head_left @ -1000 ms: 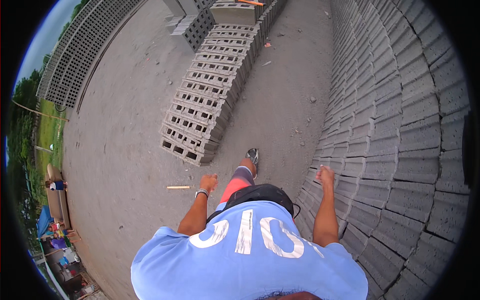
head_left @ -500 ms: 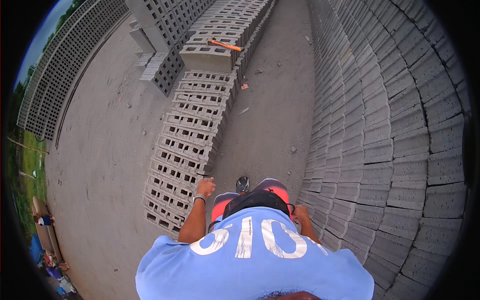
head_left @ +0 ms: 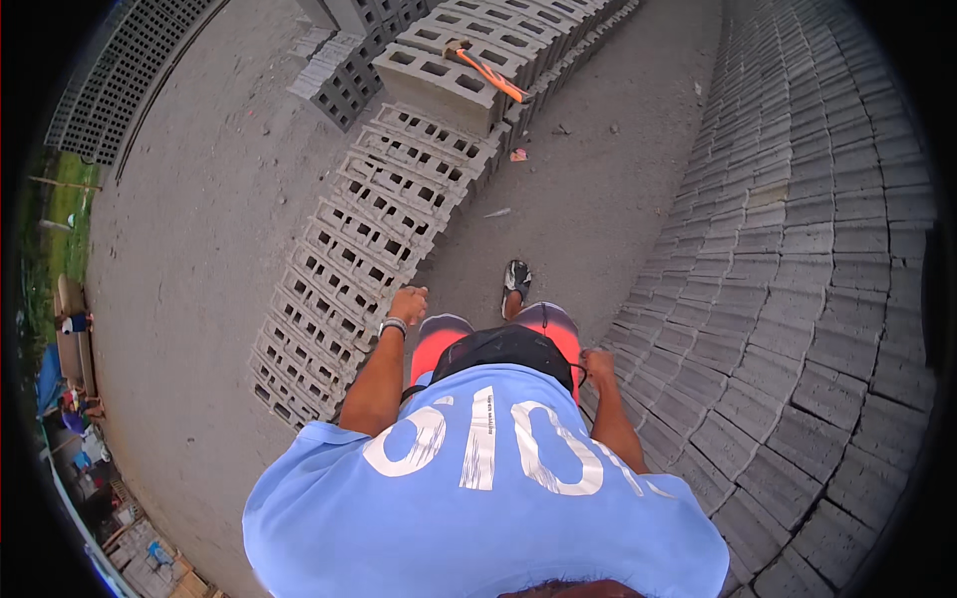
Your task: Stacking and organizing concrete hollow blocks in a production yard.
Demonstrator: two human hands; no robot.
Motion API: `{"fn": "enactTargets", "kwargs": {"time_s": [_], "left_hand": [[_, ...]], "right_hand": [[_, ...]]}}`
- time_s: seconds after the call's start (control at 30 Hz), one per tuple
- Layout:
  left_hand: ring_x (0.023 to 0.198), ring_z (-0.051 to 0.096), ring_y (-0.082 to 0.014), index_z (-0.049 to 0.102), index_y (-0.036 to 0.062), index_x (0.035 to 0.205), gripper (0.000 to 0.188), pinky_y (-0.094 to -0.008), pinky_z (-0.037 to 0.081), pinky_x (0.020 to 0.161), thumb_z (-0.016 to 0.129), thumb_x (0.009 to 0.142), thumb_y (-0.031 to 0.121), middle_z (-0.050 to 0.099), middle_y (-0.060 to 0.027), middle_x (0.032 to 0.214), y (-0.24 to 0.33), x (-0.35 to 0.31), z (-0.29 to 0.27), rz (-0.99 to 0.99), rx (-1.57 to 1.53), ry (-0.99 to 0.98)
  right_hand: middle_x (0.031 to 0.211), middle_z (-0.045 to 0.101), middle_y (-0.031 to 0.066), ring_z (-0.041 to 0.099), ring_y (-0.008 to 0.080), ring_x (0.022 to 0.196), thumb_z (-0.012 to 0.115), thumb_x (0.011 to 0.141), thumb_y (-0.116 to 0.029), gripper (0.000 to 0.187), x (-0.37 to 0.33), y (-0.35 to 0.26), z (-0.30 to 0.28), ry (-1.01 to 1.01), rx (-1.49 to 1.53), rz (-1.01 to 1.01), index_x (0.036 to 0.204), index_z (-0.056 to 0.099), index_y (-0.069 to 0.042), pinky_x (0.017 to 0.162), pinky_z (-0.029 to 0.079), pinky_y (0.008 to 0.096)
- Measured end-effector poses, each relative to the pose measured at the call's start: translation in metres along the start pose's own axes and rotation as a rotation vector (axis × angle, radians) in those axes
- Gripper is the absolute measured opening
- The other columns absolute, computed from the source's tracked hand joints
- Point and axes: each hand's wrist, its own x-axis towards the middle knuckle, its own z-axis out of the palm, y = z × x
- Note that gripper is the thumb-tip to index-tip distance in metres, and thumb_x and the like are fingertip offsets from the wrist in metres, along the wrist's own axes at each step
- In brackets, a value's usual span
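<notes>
My left hand [head_left: 408, 303] hangs beside the near part of a long row of grey concrete blocks [head_left: 344, 239], its fingers curled with nothing visible in them. A wristband or watch circles that wrist. My right hand [head_left: 600, 367] is at my right thigh, loosely closed, next to a thin black loop at my waist; its palm side is hidden. Ahead, a hammer [head_left: 490, 75] with an orange handle lies across the top of raised hollow blocks [head_left: 439, 85], out of reach of both hands.
A long stacked wall of grey blocks [head_left: 788, 289] runs along my right. Between it and the row is a dirt path [head_left: 598, 169] with small stones and a pink scrap [head_left: 518, 154]. More stacked blocks [head_left: 344, 85] stand ahead left; grass [head_left: 75, 204] lies far left.
I have stepped forward, so the hammer and raised blocks appear nearer. My view has swung slightly left. A foot now shows further ahead; both hands stay loosely closed.
</notes>
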Motion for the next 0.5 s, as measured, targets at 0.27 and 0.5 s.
{"fn": "enactTargets", "kwargs": {"time_s": [0.27, 0.5], "left_hand": [[0.065, 0.063, -0.0116, 0.068, 0.0066, 0.105, 0.032, -0.0280, 0.044, 0.049, 0.059, 0.095, 0.035, 0.071, -0.0048, 0.084, -0.006, -0.031, 0.019, -0.183, -0.291, 0.245], [0.079, 0.067, -0.0160, 0.067, 0.0061, 0.115, 0.041, -0.0308, 0.051, 0.063, 0.056, 0.096, 0.040, 0.072, -0.0079, 0.098, -0.058, -0.040, 0.009, -0.482, -0.417, 0.365]], "right_hand": [[0.073, 0.067, 0.0104, 0.064, 0.0204, 0.068, 0.062, 0.089, -0.025, 0.032, 0.187, -0.239, -0.068, -0.142, -0.100, -0.219, 0.101, 0.071, 0.003, 0.061, 0.053, 0.0353], [0.114, 0.067, 0.0209, 0.063, 0.0394, 0.109, 0.058, 0.090, -0.028, 0.029, 0.270, -0.422, 0.030, -0.258, -0.551, -0.492, 0.108, 0.071, -0.011, 0.092, 0.050, 0.0449]]}}
